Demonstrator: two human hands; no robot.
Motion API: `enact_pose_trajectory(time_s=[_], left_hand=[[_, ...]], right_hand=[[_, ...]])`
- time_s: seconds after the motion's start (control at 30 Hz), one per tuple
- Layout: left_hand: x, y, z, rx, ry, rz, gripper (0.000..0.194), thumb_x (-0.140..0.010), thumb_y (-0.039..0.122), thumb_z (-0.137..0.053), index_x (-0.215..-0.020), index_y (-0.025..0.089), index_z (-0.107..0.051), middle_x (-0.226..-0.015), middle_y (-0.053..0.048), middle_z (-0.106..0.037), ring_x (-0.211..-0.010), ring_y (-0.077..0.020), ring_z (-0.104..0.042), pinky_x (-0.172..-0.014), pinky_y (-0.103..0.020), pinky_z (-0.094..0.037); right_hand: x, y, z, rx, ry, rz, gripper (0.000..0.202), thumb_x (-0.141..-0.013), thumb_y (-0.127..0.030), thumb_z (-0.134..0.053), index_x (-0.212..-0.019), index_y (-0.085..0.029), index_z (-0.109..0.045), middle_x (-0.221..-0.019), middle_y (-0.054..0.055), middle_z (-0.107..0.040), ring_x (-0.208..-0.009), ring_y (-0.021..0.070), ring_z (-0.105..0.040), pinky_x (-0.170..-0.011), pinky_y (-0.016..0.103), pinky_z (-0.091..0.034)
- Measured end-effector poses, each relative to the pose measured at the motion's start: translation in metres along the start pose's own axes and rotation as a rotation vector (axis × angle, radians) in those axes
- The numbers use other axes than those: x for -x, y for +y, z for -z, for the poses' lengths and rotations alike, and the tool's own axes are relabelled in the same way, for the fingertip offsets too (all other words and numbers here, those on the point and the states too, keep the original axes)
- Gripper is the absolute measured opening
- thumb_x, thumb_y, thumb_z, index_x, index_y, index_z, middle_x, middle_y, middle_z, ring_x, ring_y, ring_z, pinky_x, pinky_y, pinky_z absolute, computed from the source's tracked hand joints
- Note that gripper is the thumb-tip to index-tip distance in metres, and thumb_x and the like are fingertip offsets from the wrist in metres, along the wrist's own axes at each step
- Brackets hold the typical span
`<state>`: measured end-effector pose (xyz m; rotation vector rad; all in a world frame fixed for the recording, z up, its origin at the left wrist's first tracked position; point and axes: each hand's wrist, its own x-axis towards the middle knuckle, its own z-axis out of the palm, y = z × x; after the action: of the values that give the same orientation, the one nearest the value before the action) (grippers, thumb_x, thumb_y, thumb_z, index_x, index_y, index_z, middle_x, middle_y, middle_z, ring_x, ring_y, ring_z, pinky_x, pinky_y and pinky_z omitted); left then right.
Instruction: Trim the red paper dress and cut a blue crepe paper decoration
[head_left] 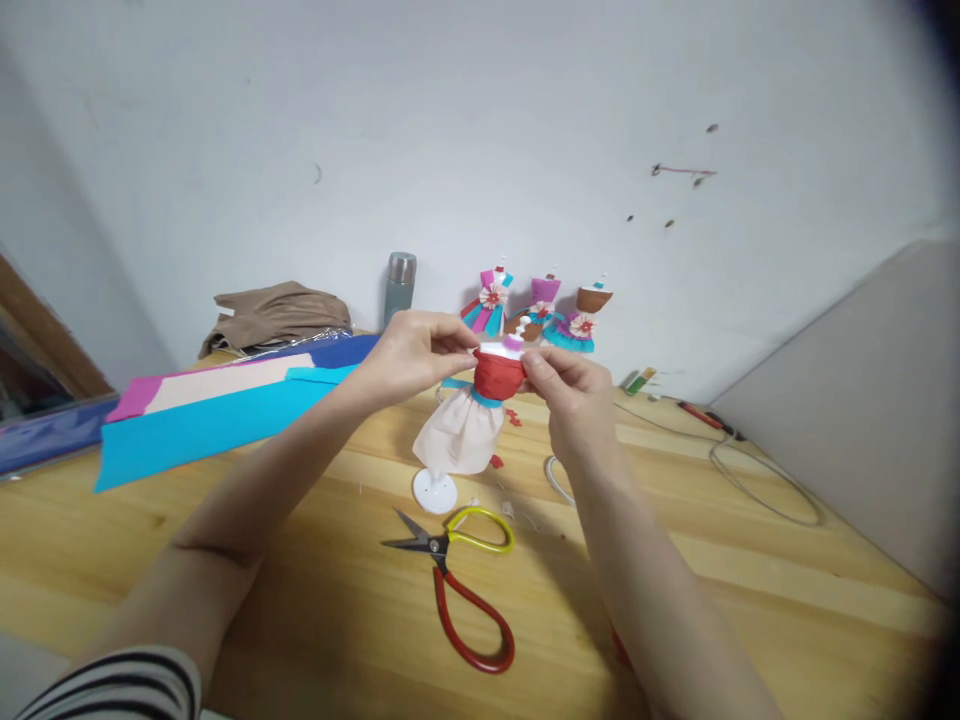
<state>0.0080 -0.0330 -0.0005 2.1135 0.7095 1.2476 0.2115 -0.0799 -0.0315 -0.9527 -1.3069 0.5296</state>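
Note:
A small white dress form, tilted to the right, wears a red top (499,375), a blue waistband and a pale pink skirt (461,432). Its round white base (435,491) is at the lower left. My left hand (416,355) pinches the left upper edge of the red top. On the other side, my right hand (574,395) has thumb and fingers closed on the top's right edge. Scissors (436,545) with one yellow and one red handle lie with blades parted on the wooden table (337,600), just below the base.
Three dressed forms (493,300) stand by the wall. Coloured sheets (217,420) lie left, beneath a brown cloth (281,315) and near a flask (400,288). A cable (765,490), a red cutter (701,415) and a green tube (640,381) are at right. Small scraps lie near the scissors.

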Motion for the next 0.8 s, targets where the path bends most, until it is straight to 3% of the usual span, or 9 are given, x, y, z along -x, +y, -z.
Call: enact_pose_trajectory(time_s=[0.1, 0.43, 0.6, 0.8], left_hand=[[0.004, -0.003, -0.004, -0.295, 0.095, -0.211, 0.012, -0.086, 0.017, -0.069, -0.084, 0.016, -0.081, -0.08, -0.006, -0.082, -0.072, -0.0166, -0.073, -0.071, -0.028, -0.054], [0.008, -0.007, 0.002, -0.861, 0.142, -0.687, 0.028, -0.103, 0.024, -0.053, -0.084, 0.018, -0.073, -0.071, -0.002, -0.075, -0.062, -0.0147, -0.068, -0.055, -0.028, -0.035], [0.01, -0.003, 0.006, -1.022, 0.115, -0.718, 0.029, -0.102, 0.017, -0.052, -0.077, 0.02, -0.067, -0.065, -0.001, -0.069, -0.058, -0.0149, -0.063, -0.053, -0.031, -0.03], [0.01, 0.0, 0.008, -1.054, 0.061, -0.595, 0.029, -0.103, 0.019, -0.05, -0.084, 0.02, -0.073, -0.07, -0.003, -0.072, -0.061, -0.017, -0.064, -0.054, -0.032, -0.031]], right_hand=[[0.0, -0.001, 0.0, 0.026, 0.0, 0.031, 0.019, -0.077, -0.04, -0.075, -0.069, -0.024, -0.076, -0.063, 0.001, -0.07, -0.06, 0.0158, -0.062, -0.06, 0.032, -0.054], [0.002, -0.009, -0.001, 0.083, -0.008, 0.076, 0.019, -0.077, -0.038, -0.073, -0.065, -0.023, -0.074, -0.058, -0.001, -0.067, -0.059, 0.0168, -0.064, -0.06, 0.032, -0.056], [0.002, -0.01, -0.002, 0.074, 0.004, 0.076, 0.018, -0.075, -0.037, -0.074, -0.063, -0.023, -0.074, -0.057, -0.001, -0.068, -0.057, 0.0159, -0.064, -0.059, 0.031, -0.056], [0.005, -0.013, -0.003, 0.076, 0.004, 0.061, 0.014, -0.073, -0.035, -0.075, -0.065, -0.024, -0.075, -0.06, -0.001, -0.071, -0.059, 0.0165, -0.066, -0.06, 0.032, -0.057]])
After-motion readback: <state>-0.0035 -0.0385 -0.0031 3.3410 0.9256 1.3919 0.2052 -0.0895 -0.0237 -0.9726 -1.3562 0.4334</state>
